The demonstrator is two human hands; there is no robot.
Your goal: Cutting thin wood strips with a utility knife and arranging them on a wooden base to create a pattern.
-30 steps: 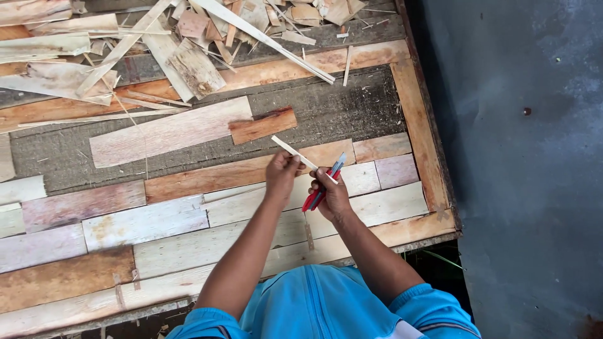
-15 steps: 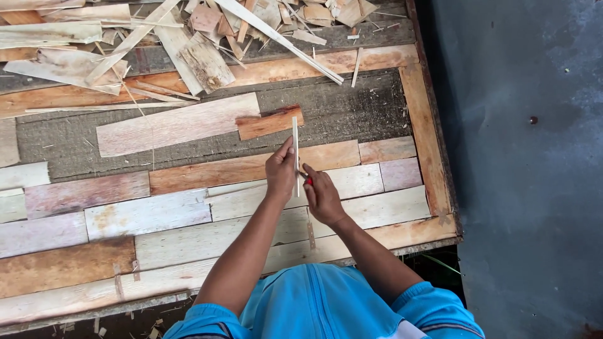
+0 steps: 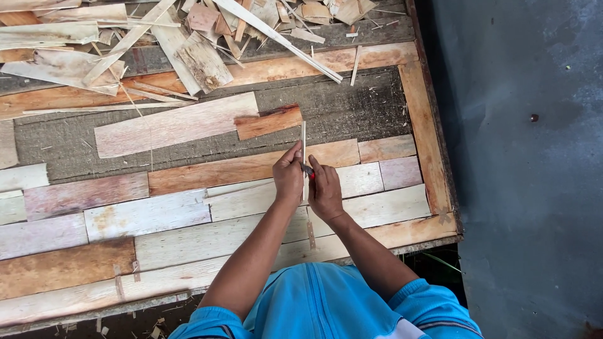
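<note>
The left hand (image 3: 289,179) grips a thin pale wooden strip (image 3: 303,141), fingers closed around its lower part; the strip stands roughly upright in the view, its upper end over the dark bare base of the wooden frame (image 3: 433,157). The right hand (image 3: 325,188) lies just beside the left, fingers curled shut on a small red-handled tool (image 3: 308,171) whose tip meets the strip; the tool's kind cannot be determined. Both hands are above the rows of flat boards (image 3: 251,169) laid edge to edge inside the frame, in pale, pinkish and orange-brown tones. A long pale plank (image 3: 169,125) and a short reddish-brown block (image 3: 269,121) lie loose on the dark base, the block's end overlapping the plank's right end. A pile of wood offcuts and slivers (image 3: 201,37) fills the far side of the frame. Grey concrete floor (image 3: 534,157) lies to the right. The person wears a blue top (image 3: 320,307).
</note>
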